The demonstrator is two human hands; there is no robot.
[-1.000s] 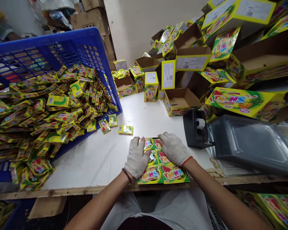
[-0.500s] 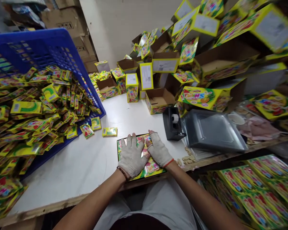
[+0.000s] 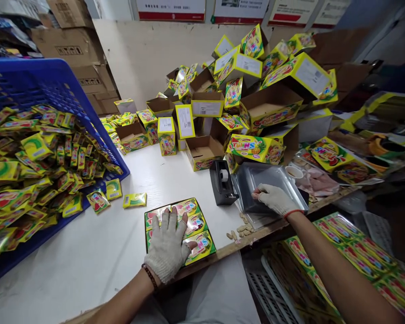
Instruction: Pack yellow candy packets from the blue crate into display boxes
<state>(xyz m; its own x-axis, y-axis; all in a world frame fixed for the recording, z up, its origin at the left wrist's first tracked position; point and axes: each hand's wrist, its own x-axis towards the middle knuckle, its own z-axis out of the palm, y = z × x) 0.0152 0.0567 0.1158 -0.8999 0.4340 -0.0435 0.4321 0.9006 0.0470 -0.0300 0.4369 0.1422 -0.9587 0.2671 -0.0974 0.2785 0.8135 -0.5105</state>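
My left hand (image 3: 168,245), in a fingerless knit glove, lies flat with spread fingers on a shallow tray of small fruit-print packs (image 3: 198,245). The tray's dark edge shows around the packs, and the hand covers part of them. Over a stack of clear plastic sheets (image 3: 248,173) is my right hand (image 3: 275,198), gloved the same way. Its fingers are bent and pressed together at the tips; whether a sheet is between them cannot be seen. Left of the stack stands a black tape dispenser (image 3: 222,191) with a white roll.
A blue basket (image 3: 84,103) full of small yellow packs leans at the left. Several loose packs (image 3: 135,200) lie beside it. Open cartons (image 3: 204,153) are piled along the back. Peanuts (image 3: 245,229) lie by the front edge, and packed trays (image 3: 354,243) sit below at the right.
My right hand has left the tray of packs and moved right, over the plastic sheets. My left hand stays on the packs. The camera view has shifted, showing posters on the wall.
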